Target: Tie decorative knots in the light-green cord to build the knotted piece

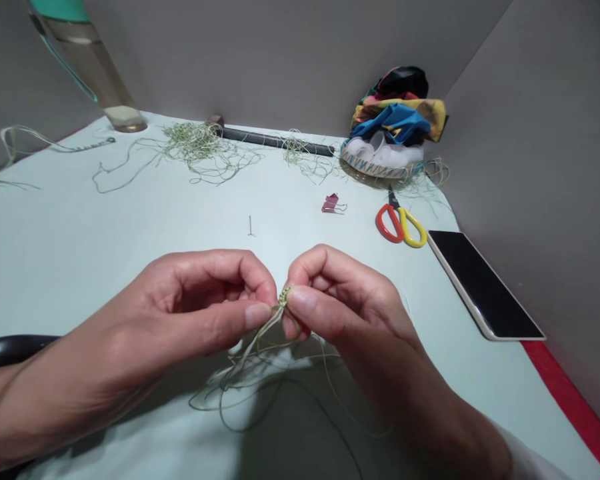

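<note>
Between my two hands is a small knotted piece of green and white cord [283, 297], with long loose strands [253, 347] trailing down below it over the table. My left hand [205, 300] pinches the cord between thumb and forefinger from the left side. From the right, my right hand [340, 293] grips the knotted part, its thumb pressed on top and the fingers curled behind. The fingertips of both hands nearly meet at the knots. Part of the knotwork is hidden under the fingers.
Beyond my hands lie a nail [251, 225], a pink binder clip [331, 203] and scissors [400, 225]. A phone [485, 285] lies at right. Along the back are thread scraps [195, 140], a hammer [280, 141], a basket of cloth [380, 167] and a bottle [95, 67].
</note>
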Tool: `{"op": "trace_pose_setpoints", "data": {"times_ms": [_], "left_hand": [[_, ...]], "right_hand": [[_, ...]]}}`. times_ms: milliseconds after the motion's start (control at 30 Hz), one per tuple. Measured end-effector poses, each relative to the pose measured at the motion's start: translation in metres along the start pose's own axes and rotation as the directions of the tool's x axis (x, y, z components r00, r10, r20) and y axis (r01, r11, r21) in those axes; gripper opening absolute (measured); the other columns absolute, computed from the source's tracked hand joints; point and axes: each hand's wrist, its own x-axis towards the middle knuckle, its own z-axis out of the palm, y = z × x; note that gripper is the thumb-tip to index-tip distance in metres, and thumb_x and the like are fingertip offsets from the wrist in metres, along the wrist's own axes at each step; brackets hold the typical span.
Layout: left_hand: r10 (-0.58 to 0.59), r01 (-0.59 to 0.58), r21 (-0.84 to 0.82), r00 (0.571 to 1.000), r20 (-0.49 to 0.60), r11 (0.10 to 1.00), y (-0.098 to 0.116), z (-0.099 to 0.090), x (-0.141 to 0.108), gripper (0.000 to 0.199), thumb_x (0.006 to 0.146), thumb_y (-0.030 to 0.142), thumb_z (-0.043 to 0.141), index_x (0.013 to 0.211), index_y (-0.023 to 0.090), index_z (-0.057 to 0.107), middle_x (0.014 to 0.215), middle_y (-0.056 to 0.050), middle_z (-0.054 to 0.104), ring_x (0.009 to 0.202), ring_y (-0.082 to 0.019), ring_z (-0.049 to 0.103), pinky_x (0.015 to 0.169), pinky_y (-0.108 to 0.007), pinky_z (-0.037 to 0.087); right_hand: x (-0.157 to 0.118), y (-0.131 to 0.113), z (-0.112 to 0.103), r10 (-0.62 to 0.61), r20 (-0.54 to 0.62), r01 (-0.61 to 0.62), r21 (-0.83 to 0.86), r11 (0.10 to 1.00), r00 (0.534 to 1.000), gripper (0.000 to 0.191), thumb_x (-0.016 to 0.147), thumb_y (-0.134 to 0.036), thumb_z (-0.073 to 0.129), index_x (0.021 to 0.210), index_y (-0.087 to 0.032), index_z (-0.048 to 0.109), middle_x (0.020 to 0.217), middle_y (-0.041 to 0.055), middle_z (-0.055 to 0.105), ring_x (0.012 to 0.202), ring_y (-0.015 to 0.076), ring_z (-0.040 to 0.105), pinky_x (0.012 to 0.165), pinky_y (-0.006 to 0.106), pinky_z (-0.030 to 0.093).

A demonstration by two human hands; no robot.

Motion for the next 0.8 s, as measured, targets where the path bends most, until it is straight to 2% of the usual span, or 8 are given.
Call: {"op": "trace_pose_setpoints", "data": {"times_ms": [100,267,433,533,800], "left_hand": [[0.042,-0.042,-0.003,0.999,-0.012,0.999,-0.0001,0.0013,0.0015,0.02,0.086,0.045,0.085,0.082,0.027,0.08,0.074,0.002,0.064,0.069,-0.01,0.056,0.062,-0.011,0.049],[0.072,-0.071,0.03,0.997,-0.018,0.997,-0.001,0.0018,0.0017,0.021,0.084,0.048,0.086,0.082,0.028,0.08,0.074,0.002,0.066,0.069,-0.011,0.057,0.062,-0.012,0.05],[0.092,-0.087,0.066,0.993,-0.069,0.994,-0.001,0.0025,0.0015,0.025,0.083,0.05,0.085,0.079,0.026,0.08,0.065,0.002,0.06,0.062,-0.009,0.048,0.055,-0.012,0.044],[0.064,-0.06,0.06,0.995,-0.072,0.996,-0.0007,0.0031,0.0015,0.026,0.081,0.051,0.087,0.08,0.026,0.081,0.07,0.001,0.066,0.068,-0.012,0.055,0.059,-0.013,0.047],[0.059,-0.057,0.063,0.998,-0.026,0.996,-0.0019,-0.0002,0.0004,0.023,0.085,0.051,0.084,0.083,0.028,0.082,0.074,0.001,0.069,0.071,-0.011,0.061,0.063,-0.011,0.051]], "right_hand": [[-0.0002,0.0011,0.0002,-0.015,-0.003,0.015,0.012,1.0,1.0,0.012,0.095,-0.017,0.072,0.086,-0.023,0.066,0.077,-0.0074,0.067,0.075,0.0091,0.056,0.072,0.021,0.044],[0.0005,-0.0069,0.0044,0.044,-0.02,-0.044,-0.018,0.999,0.999,0.017,0.093,-0.018,0.076,0.081,-0.023,0.065,0.075,-0.0074,0.065,0.074,0.0096,0.054,0.072,0.022,0.044],[0.001,-0.0063,0.0066,0.023,-0.065,-0.027,-0.056,0.998,0.998,0.017,0.092,-0.023,0.078,0.082,-0.024,0.065,0.075,-0.0072,0.063,0.073,0.0104,0.053,0.069,0.023,0.043],[0.0007,-0.0043,0.0074,0.022,-0.071,-0.027,-0.059,0.998,0.997,0.02,0.09,-0.025,0.081,0.08,-0.024,0.064,0.074,-0.0076,0.063,0.072,0.0097,0.053,0.068,0.022,0.043],[0.0011,-0.0042,0.0062,0.015,-0.047,-0.018,-0.051,0.999,0.999,0.019,0.093,-0.026,0.079,0.082,-0.023,0.063,0.076,-0.0083,0.064,0.073,0.008,0.054,0.07,0.019,0.044]]}}
